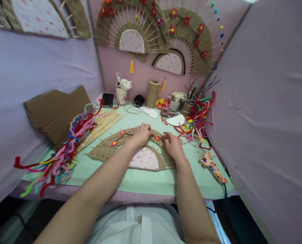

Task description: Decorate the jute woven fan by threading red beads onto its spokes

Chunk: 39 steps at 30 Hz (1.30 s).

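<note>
A half-round twine fan lies flat on the pale green mat in front of me. It has thin sticks, a white dotted half-circle panel and small red flowers with yellow centres, two on its left part. My left hand rests over the upper middle of the fan, fingers bent together; whatever lies under its fingertips is hidden. Just right of those fingertips sits another red flower. On the other side of this flower is my right hand, its fingers slightly apart and reaching toward it over the woven band.
Bundled coloured pipe cleaners lie left over thin sticks, beside cardboard. More pipe cleaners are back right. A patterned glue gun with a cord lies right. A twine spool stands behind. Finished fans hang on the wall.
</note>
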Available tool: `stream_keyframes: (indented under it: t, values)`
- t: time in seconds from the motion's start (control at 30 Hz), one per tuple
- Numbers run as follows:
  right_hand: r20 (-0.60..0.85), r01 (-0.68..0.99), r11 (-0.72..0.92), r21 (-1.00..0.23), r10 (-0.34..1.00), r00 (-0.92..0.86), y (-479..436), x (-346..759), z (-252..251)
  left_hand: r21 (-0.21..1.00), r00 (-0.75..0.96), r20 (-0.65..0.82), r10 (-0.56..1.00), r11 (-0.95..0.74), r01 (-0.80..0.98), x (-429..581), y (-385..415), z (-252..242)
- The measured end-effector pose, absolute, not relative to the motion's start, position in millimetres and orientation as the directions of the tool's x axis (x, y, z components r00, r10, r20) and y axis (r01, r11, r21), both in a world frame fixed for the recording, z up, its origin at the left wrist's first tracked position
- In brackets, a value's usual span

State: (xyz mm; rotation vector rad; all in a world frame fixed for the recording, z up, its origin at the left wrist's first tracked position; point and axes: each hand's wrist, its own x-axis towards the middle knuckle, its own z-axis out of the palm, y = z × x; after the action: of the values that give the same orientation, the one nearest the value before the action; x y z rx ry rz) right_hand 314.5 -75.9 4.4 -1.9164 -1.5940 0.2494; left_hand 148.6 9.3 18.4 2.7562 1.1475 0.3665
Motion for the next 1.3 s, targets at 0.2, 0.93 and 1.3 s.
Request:
stream_keyframes:
  t: [0.2, 0.93, 1.3]
  values:
    - [0.264, 0.816, -0.067, -0.574, 0.928, 0.262, -77, 316, 4, 0.232, 0.617, 0.215, 0.757, -0.653, 0.721, 147, 18, 15]
    - [0.229, 0.803, -0.102, -0.587, 0.931, 0.285, -77, 316, 5, 0.239, 0.581, 0.205, 0.788, -0.616, 0.751, 145, 22, 13]
    - [0.296, 0.751, -0.176, -0.636, 0.843, 0.449, -77, 319, 7, 0.247, 0.596, 0.219, 0.773, -0.635, 0.732, 146, 23, 13]
